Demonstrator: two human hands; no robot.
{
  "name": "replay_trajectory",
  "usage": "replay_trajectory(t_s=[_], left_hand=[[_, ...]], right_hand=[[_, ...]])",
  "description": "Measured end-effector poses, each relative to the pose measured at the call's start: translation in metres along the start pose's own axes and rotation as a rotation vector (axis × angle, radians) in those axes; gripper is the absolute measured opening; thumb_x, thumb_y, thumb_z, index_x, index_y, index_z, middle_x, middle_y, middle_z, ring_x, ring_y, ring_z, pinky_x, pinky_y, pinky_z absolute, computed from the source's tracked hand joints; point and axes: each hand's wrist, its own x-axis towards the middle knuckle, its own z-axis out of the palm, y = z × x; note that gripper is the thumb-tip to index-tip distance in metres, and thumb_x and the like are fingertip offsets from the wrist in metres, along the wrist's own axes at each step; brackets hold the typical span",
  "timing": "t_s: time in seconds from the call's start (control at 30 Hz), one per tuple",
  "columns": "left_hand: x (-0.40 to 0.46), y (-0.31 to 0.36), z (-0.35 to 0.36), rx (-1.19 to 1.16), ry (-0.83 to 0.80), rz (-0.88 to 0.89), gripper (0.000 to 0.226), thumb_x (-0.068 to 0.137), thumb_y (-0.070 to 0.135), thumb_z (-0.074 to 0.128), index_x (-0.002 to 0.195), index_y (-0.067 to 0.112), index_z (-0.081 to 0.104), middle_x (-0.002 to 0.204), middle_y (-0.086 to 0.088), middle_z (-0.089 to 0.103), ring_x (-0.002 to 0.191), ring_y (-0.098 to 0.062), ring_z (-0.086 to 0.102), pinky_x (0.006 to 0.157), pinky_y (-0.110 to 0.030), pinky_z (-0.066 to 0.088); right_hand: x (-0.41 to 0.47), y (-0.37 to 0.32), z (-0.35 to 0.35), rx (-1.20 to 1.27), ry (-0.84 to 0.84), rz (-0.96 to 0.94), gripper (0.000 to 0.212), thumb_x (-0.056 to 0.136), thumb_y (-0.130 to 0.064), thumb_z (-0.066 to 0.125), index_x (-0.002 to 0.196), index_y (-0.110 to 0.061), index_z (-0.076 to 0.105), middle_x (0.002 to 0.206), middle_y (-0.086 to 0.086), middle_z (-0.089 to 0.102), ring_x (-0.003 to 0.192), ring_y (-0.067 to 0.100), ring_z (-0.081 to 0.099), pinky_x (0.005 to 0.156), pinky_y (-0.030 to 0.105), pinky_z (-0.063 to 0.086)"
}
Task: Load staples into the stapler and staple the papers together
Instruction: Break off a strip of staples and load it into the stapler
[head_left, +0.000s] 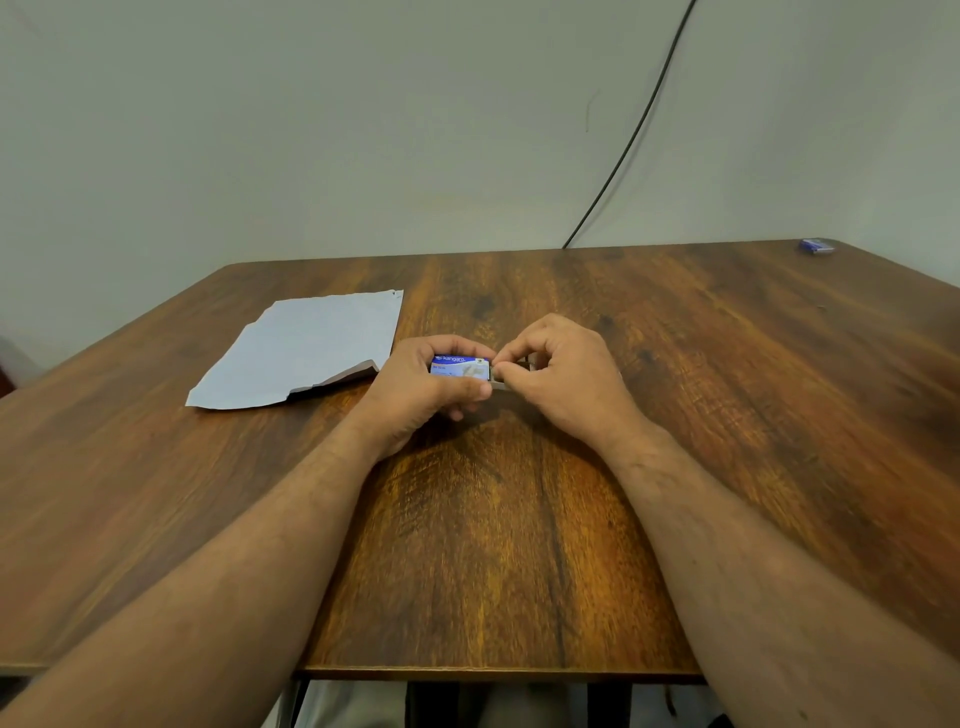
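Observation:
A small blue and white staple box (460, 367) is held just above the middle of the wooden table (519, 519). My left hand (426, 389) wraps around the box from the left. My right hand (563, 379) pinches the inner tray (503, 375) that sticks out of the box's right end. The white papers (306, 348) lie flat on the table to the left of my hands, with the near right corner curled up. A small blue object (817, 245), too small to tell whether it is the stapler, lies at the far right corner.
A black cable (639, 124) runs down the pale wall to the table's back edge. The table's front edge is close to my body, with my legs below it.

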Motion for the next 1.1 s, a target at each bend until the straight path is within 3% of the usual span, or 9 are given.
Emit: replay_trajectory(t_s=[0.13,0.23,0.3,0.47,0.67,0.9,1.1], left_hand=[[-0.0014,0.0011,-0.0003,-0.073,0.028,0.007,0.025,0.085,0.003,0.075,0.108,0.011,0.071,0.098,-0.003,0.069,0.063,-0.009,0.065,0.055,-0.021,0.055],[-0.0018,0.0015,-0.0017,-0.153,0.032,0.01,0.027,0.084,-0.001,0.074,0.107,0.012,0.068,0.095,-0.005,0.07,0.061,-0.01,0.065,0.053,-0.019,0.054],[-0.0015,0.0007,-0.0035,-0.207,0.026,0.009,0.029,0.081,0.001,0.077,0.105,0.014,0.068,0.093,-0.005,0.071,0.062,-0.012,0.066,0.052,-0.019,0.054],[-0.0006,0.0006,-0.0042,-0.255,0.034,-0.003,0.038,0.071,0.007,0.083,0.106,0.013,0.068,0.094,-0.007,0.071,0.06,-0.012,0.064,0.05,-0.018,0.052],[0.0002,0.0008,-0.0045,-0.267,0.04,-0.021,0.029,0.081,-0.001,0.073,0.106,0.013,0.069,0.099,-0.01,0.069,0.06,-0.012,0.063,0.05,-0.018,0.053],[-0.002,0.0018,-0.0042,-0.256,0.025,-0.002,0.038,0.07,0.011,0.078,0.108,0.015,0.072,0.104,-0.011,0.069,0.061,-0.012,0.063,0.052,-0.018,0.054],[-0.0021,0.0019,-0.0032,-0.227,0.021,-0.01,0.028,0.08,0.006,0.077,0.106,0.015,0.073,0.107,-0.015,0.068,0.06,-0.013,0.064,0.051,-0.018,0.054]], right_hand=[[0.0002,-0.002,-0.0018,0.179,0.086,0.077,0.007,0.085,-0.02,0.074,0.081,-0.026,0.076,0.08,-0.013,0.069,0.073,0.002,0.062,0.065,0.015,0.046],[0.0014,-0.0028,-0.001,0.333,0.126,0.175,0.009,0.087,-0.016,0.072,0.08,-0.022,0.075,0.075,-0.004,0.074,0.063,0.013,0.07,0.052,0.028,0.056],[0.0005,-0.0043,-0.0006,0.444,0.091,0.226,0.008,0.089,-0.011,0.071,0.083,-0.015,0.073,0.075,0.005,0.075,0.058,0.019,0.074,0.046,0.028,0.056],[0.0003,-0.0084,-0.0023,0.499,0.095,0.242,0.007,0.09,-0.003,0.069,0.086,-0.006,0.074,0.073,0.011,0.075,0.058,0.018,0.074,0.05,0.023,0.058],[0.0001,-0.0061,-0.0068,0.444,0.109,0.227,0.008,0.09,-0.005,0.071,0.085,-0.011,0.075,0.074,0.007,0.076,0.059,0.018,0.075,0.053,0.023,0.06],[-0.001,-0.0051,-0.0062,0.327,0.127,0.154,0.012,0.088,-0.008,0.071,0.08,-0.015,0.075,0.066,0.004,0.075,0.056,0.017,0.074,0.056,0.029,0.063],[-0.0024,-0.0009,-0.0066,0.219,0.143,0.08,0.014,0.086,-0.012,0.072,0.077,-0.022,0.075,0.059,-0.003,0.073,0.053,0.011,0.072,0.061,0.035,0.064]])
